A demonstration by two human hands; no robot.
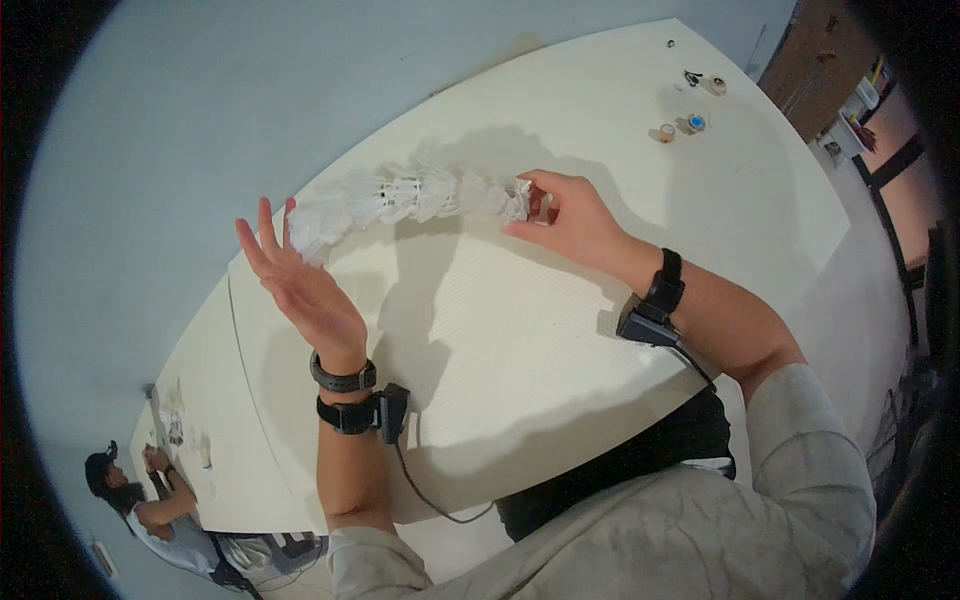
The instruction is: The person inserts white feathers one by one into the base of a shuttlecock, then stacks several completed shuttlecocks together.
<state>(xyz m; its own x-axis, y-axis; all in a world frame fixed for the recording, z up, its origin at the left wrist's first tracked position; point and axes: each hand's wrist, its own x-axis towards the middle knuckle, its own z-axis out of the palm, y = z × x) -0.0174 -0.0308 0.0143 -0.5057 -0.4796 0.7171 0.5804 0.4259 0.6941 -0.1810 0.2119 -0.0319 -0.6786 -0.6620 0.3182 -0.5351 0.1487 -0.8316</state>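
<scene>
A long, ruffled strip of white, partly see-through material [405, 195], like a garland, curves above the table between my two hands. Its ruffles bunch tightly along the length, with small dark gaps near the middle. My right hand [575, 222] grips its right end between thumb and fingers. At the other end my left hand [305, 285] is turned up, its fingers spread apart and stretched out, touching the ruffles. The left thumb is hidden behind the strip. Both wrists wear black straps with small wired boxes.
Beneath is a large white table [520, 320]. Tape rolls [667, 132] and a blue-centred roll [695, 123] lie at the far right, near a small dark item [692, 77]. Another person [160, 505] works at the table's far left end. A wall borders the far edge.
</scene>
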